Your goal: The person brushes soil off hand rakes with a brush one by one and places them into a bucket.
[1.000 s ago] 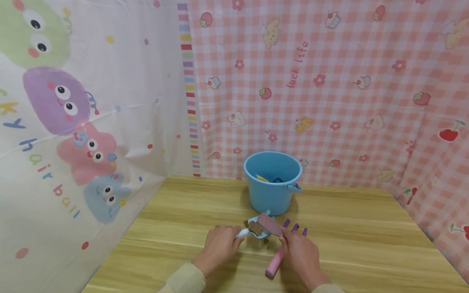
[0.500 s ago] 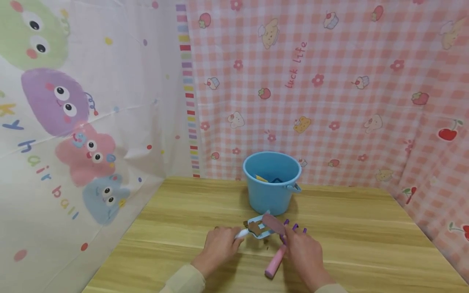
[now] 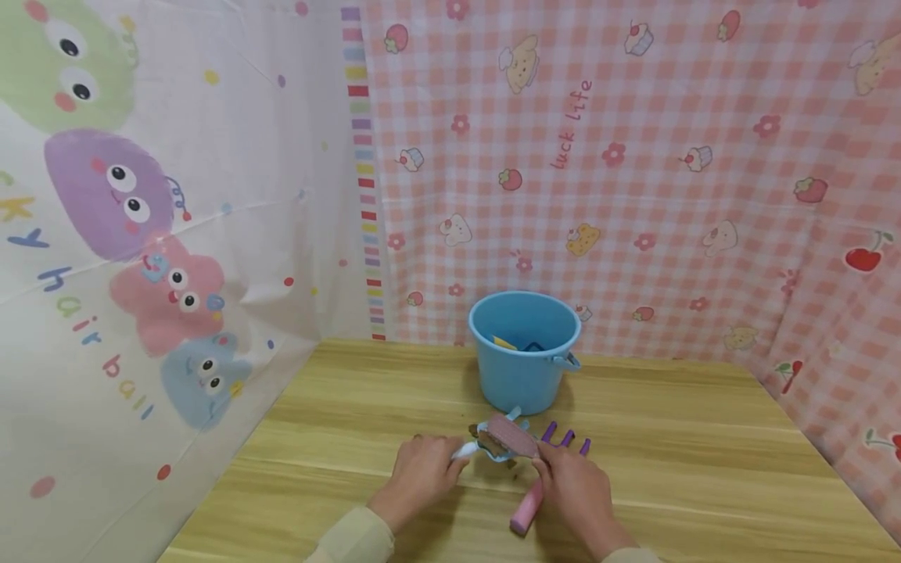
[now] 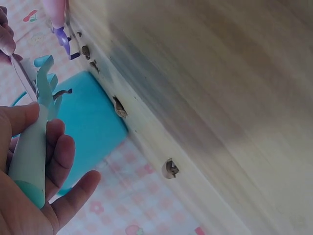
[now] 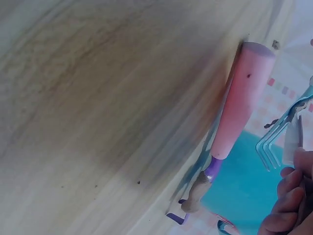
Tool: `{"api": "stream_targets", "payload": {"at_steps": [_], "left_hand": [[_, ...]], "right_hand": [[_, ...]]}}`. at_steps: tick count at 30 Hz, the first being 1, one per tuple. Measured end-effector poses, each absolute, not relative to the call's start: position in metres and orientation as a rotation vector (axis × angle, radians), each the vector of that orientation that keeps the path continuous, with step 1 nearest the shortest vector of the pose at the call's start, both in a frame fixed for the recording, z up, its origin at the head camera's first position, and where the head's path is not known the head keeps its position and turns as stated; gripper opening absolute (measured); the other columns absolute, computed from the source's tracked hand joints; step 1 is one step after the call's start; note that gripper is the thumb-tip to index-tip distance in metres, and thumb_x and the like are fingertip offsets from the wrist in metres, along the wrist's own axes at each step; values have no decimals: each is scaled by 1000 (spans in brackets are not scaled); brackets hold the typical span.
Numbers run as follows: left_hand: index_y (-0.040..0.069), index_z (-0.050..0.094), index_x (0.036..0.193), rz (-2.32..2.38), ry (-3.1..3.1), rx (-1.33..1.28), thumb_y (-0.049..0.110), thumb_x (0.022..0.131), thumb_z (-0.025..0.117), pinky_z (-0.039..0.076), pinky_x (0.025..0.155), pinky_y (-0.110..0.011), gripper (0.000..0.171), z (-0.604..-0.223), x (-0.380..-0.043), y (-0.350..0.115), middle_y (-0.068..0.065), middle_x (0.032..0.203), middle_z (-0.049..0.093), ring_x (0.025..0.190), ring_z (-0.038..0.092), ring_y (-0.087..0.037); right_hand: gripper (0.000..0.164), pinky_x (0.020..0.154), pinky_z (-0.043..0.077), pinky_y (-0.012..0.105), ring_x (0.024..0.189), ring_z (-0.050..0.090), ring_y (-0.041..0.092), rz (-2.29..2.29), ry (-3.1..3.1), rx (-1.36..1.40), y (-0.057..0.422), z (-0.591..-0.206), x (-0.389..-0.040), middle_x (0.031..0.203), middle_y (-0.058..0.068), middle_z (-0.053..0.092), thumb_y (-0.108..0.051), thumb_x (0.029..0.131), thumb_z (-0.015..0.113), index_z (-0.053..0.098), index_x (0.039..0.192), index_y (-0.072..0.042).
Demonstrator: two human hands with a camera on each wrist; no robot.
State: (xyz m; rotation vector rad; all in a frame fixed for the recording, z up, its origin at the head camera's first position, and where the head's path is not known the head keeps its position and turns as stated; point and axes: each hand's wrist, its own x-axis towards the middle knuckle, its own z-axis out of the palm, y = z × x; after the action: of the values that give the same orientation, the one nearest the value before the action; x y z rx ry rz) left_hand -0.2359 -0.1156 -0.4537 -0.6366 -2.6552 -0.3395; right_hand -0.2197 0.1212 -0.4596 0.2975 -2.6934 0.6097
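Note:
My left hand (image 3: 425,471) grips the whitish handle (image 4: 29,152) of a small hand rake with light blue tines (image 4: 45,85). Brown clumps (image 3: 488,443) cling to the tines. Between the fingers and thumb of my right hand (image 3: 581,491) is a flat, dusty-pink brush (image 3: 511,435), laid over the rake head and hiding part of it. In the left wrist view, its pale bristle side faces the tines. Beneath my right hand, a second rake with a pink handle (image 5: 247,95) and purple tines (image 3: 567,439) lies on the table, a brown lump (image 5: 196,192) on its head.
Just behind the hands stands a light blue bucket (image 3: 522,379) with a yellow piece (image 3: 503,342) and a dark blue piece inside. Brown crumbs (image 4: 120,106) dot the wooden table (image 3: 338,438). Printed cloths (image 3: 563,195) hang at the back and sides.
The brush shifted slightly right off part of the rake, then came back left over its head. My left hand and its rake have stayed nearly still.

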Motion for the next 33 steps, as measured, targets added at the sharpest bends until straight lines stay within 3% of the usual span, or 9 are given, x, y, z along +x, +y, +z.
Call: {"api": "stream_targets", "payload": {"at_steps": [14,24,33], "left_hand": [[19,54,73,-304,-2664,-653,28,89,72,32,43,-26,25,-459,-237,-115,10,58,47,50,39,-6],[20,54,71,-340,-2683,-657,30,90,71,31,44,-26,28,-458,-239,-115,11,57,44,50,38,-6],[19,55,73,-330,-2699,-656,30,90,70,31,44,-26,26,-458,-238,-114,10,58,44,50,38,-6]], "right_hand": [[23,49,48,46,66,66,35,490,-2654,308,122,-464,-219,86,9,70,-19,89,72,72,112,-14],[27,56,52,47,77,70,33,542,-2610,420,120,-459,-222,101,11,73,-21,90,72,73,116,-12],[25,53,50,45,70,68,33,509,-2632,338,126,-465,-221,92,8,72,-19,89,73,72,113,-13]]}}
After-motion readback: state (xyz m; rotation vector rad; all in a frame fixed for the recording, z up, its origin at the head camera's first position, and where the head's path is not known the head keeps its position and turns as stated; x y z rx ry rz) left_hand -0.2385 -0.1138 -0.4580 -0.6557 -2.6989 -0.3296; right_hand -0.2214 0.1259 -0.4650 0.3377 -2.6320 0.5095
